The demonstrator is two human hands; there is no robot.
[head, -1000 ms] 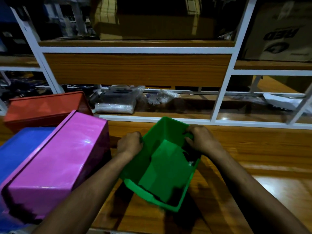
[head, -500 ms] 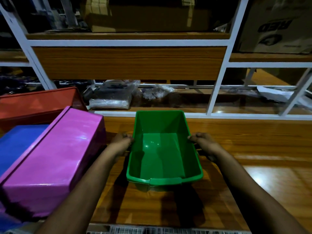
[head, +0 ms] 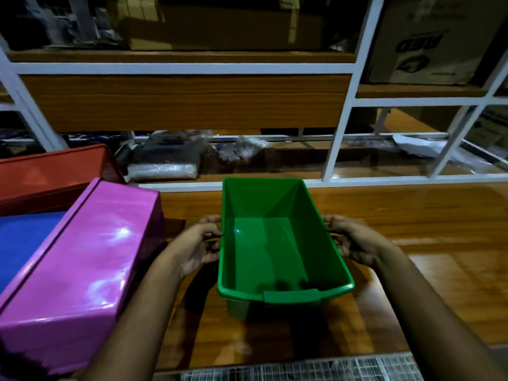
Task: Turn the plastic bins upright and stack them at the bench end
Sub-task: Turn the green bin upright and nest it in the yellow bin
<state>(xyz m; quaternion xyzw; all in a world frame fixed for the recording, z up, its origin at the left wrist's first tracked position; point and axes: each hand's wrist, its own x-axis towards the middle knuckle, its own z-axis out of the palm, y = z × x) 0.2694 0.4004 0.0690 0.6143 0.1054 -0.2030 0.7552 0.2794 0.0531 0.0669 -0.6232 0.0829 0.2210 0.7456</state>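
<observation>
A green plastic bin (head: 275, 243) stands upright and empty on the wooden bench (head: 426, 215), open side up. My left hand (head: 199, 243) grips its left rim and my right hand (head: 356, 240) grips its right rim. To the left a pink bin (head: 82, 257) lies upside down, bottom facing up. Beside it, at the left edge, a blue bin (head: 24, 237) also shows its flat bottom. Behind them a red bin (head: 52, 174) lies overturned against the shelving.
A white-framed shelf unit (head: 336, 144) runs along the back of the bench, holding plastic-wrapped packages (head: 165, 163) and cardboard boxes (head: 434, 39). Bare bench surface stretches to the right of the green bin. A wire grid (head: 302, 371) lies at the near edge.
The green bin went from tilted on its side in my hands to upright and level on the bench. My hands shifted from its far rim to its two long sides.
</observation>
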